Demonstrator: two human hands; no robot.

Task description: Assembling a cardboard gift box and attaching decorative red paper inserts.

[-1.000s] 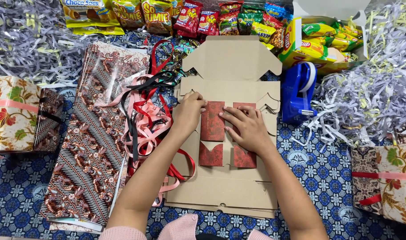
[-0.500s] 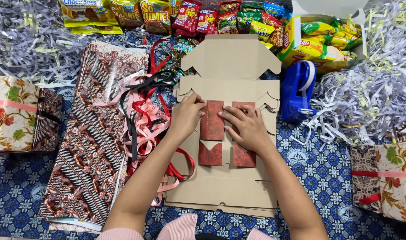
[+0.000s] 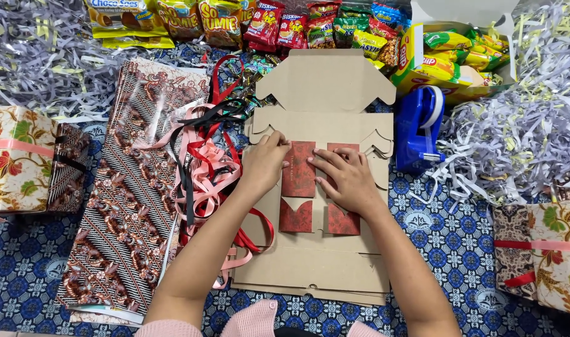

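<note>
- A flat cardboard box blank [image 3: 325,262] is laid on the blue patterned cloth [image 3: 459,231], nearest the person, likely as a work surface.
- Four red envelopes are set out on it in two rows; the lower pair [image 3: 296,215] lie flap-open and are untouched.
- The upper left envelope [image 3: 298,170] is pinned flat by both hands, apparently so it is kept from sliding.
- The left hand [image 3: 264,163] is rested at that envelope's left edge, fingers curled and pressed together, tips on the top corner.
- The right hand [image 3: 347,178] is laid palm-down, fingers slightly spread, tips on the envelope's right edge; the upper right envelope [image 3: 347,148] is mostly covered by it.
- Ribbons [image 3: 204,168] in red, pink and black are heaped just left of the blank, beside a batik sheet [image 3: 135,187].
- A blue tape dispenser [image 3: 419,128] is stood just right, within reach.
- Snack packets [image 3: 285,25] are lined up farthest back, shredded paper [image 3: 522,125] at the sides.
</note>
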